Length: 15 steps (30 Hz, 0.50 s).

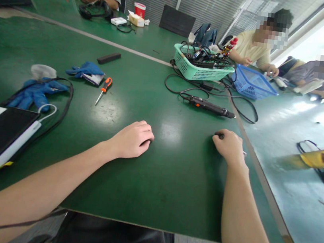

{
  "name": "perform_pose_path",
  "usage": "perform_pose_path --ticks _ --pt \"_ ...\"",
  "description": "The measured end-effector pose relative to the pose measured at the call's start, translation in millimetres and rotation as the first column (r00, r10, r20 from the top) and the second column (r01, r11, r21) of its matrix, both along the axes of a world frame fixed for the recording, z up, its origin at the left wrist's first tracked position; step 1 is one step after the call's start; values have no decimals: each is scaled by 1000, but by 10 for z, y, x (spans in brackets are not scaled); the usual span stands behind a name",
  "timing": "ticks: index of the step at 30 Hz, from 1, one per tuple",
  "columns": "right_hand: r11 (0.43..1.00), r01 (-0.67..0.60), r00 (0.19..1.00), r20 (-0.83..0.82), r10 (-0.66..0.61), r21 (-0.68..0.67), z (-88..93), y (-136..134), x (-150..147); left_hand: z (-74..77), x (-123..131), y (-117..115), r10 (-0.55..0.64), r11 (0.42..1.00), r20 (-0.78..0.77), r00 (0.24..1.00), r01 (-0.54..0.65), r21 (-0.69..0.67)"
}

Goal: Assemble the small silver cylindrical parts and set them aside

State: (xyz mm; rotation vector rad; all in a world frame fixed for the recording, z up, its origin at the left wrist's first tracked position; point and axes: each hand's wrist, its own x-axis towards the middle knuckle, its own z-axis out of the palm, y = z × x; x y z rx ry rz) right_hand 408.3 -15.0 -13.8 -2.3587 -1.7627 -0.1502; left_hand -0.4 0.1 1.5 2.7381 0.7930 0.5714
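- Left hand (132, 139): loosely curled on the glossy dark-green tabletop (152, 192), thumb near the fingers; whether it holds anything inside cannot be told.
- Right hand (228, 145): curled in a fist around a small dark object (221, 136), its rounded end showing at the thumb; the rest is hidden. A pale tip shows at the hand's right edge, perhaps the same piece.
- That object, on the table's near right, looks light and stiff; a grip around its thicker dark end should suit it.
- Just beyond lies a black, pen-shaped electric screwdriver (210, 106) with an orange switch: probably heavier, rigid, smooth, its cord dragging; best held mid-barrel.
- Far left, an orange-and-black-handled screwdriver (105, 87) should be light, best taken by its handle.
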Motion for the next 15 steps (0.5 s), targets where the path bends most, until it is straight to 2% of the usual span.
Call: perform_pose_path --ticks 9,15 --pt "995 77 997 -29 -75 64 -29 7 -59 -2 2 -2 3 1000 2 1000 -3 -6" --pt "994 92 995 -48 -89 59 51 -10 -130 -1 1 1 6 1000 3 1000 -6 -8"
